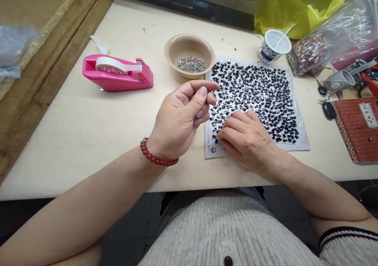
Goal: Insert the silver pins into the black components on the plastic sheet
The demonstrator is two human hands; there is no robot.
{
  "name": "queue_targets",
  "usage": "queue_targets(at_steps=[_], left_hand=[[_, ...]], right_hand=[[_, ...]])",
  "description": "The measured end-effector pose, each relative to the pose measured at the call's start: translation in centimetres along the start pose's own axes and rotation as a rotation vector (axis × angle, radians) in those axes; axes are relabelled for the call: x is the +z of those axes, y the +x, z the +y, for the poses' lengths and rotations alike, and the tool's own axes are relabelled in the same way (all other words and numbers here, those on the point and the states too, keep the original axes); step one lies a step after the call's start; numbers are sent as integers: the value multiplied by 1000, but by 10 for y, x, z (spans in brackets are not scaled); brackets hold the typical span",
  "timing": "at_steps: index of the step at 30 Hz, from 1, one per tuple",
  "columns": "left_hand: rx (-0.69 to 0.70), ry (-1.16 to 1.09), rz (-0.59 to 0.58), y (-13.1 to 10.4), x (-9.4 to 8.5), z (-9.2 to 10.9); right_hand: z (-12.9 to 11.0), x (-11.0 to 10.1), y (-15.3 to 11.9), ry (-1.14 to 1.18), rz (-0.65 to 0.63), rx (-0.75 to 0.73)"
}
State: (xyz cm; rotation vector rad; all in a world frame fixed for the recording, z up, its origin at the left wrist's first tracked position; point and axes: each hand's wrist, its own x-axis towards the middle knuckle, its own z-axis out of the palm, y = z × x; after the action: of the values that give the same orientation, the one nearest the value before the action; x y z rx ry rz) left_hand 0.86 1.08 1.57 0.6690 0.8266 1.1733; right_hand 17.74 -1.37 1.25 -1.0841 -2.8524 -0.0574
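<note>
My left hand (186,116), with a red bead bracelet (159,161) at its wrist, hovers beside the left edge of a white sheet (212,151). Its thumb presses on the curled fingers while the index finger points right; whatever lies in them is hidden. Many small black pieces (251,88) with thin metal pins cover the sheet in rows. Low on the sheet, at its front left part, rests my right hand (245,140), fingers bent down and drawn together among the black pieces. Its fingertips are out of sight. Behind my left hand stands a beige bowl (174,55) holding small metal pins (191,64).
A pink tape dispenser (118,79) stands at the left. A patterned cup (267,51) with a thin stick is behind the sheet. At the right are a bag of small pieces (310,53), a yellow bag (283,10) and a reddish-brown pouch (360,140). A wooden frame (56,77) borders the left.
</note>
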Motion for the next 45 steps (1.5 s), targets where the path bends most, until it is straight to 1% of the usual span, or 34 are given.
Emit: queue_targets(at_steps=[15, 21, 23, 25, 28, 30, 31, 34, 38, 40, 45], left_hand=[[-27, -13, -74, 0, -3, -2], [-28, 51, -145, 0, -4, -4], [-33, 86, -181, -1, -4, -5], [-33, 113, -215, -1, -5, -5], [-33, 171, -281, -3, -6, -5], [-75, 232, -345, -5, -7, -4], [-103, 258, -376, -6, -6, -4], [-162, 300, -430, -7, -5, -3], [-202, 358, -449, -6, -5, -1], [-210, 402, -470, -5, -6, -1], [-253, 481, -576, -3, -7, 1]], right_hand=[[1, 3, -1, 42, 41, -5], [4, 4, -3, 80, 78, -21], [6, 3, -4, 136, 123, -4], [7, 0, -4, 250, 197, 31], [7, -9, -5, 466, 381, 126], [6, -15, -5, 540, 460, 176], [6, -17, -4, 551, 471, 176], [4, -21, -3, 557, 451, 127], [5, -23, -3, 575, 439, 120], [7, -24, -4, 595, 398, 103], [13, -30, -6, 641, 246, 13]])
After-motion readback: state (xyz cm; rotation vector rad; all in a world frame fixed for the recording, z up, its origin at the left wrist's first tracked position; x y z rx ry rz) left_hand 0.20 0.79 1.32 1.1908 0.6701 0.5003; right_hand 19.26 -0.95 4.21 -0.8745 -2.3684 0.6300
